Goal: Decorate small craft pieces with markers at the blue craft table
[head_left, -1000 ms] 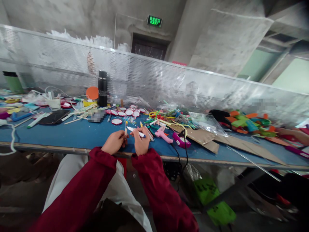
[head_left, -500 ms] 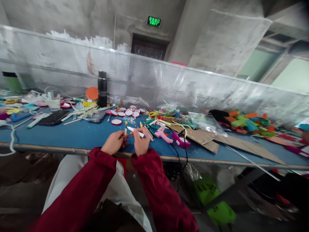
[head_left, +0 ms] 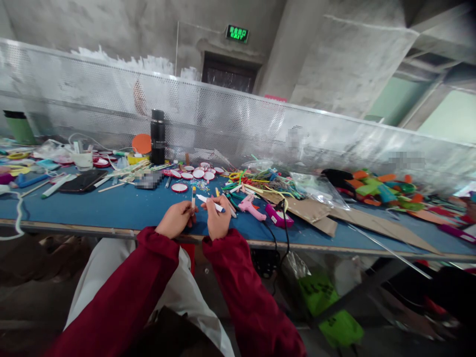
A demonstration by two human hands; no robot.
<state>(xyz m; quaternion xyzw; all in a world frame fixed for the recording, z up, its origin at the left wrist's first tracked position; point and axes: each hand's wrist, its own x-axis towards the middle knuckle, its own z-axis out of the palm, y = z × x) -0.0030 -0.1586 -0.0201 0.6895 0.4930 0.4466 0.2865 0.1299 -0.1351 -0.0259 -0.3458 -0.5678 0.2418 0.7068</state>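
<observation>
Near the front edge of the blue table, my left hand [head_left: 176,218] is closed on a thin wooden craft stick [head_left: 194,195] that points upward and has a yellow section near its top. My right hand [head_left: 217,216] grips a white marker [head_left: 204,199] with a blue end, its tip angled left, close to the stick. Whether tip and stick touch, I cannot tell. Just beyond my hands lies a white disc with a red rim [head_left: 179,188], with small coloured scraps [head_left: 203,185] beside it. A pink glue gun [head_left: 253,208] rests right of my right hand.
Several red-rimmed discs [head_left: 198,173] and a black bottle [head_left: 157,137] stand toward the perforated metal screen [head_left: 238,119]. Right of these are tangled coloured pipe cleaners [head_left: 275,182], a purple box [head_left: 278,216] and flat cardboard [head_left: 383,229]. A dark phone [head_left: 82,181] lies at left.
Almost nothing differs. Both hands keep their holds on the stick and the marker, with at most a very slight shift.
</observation>
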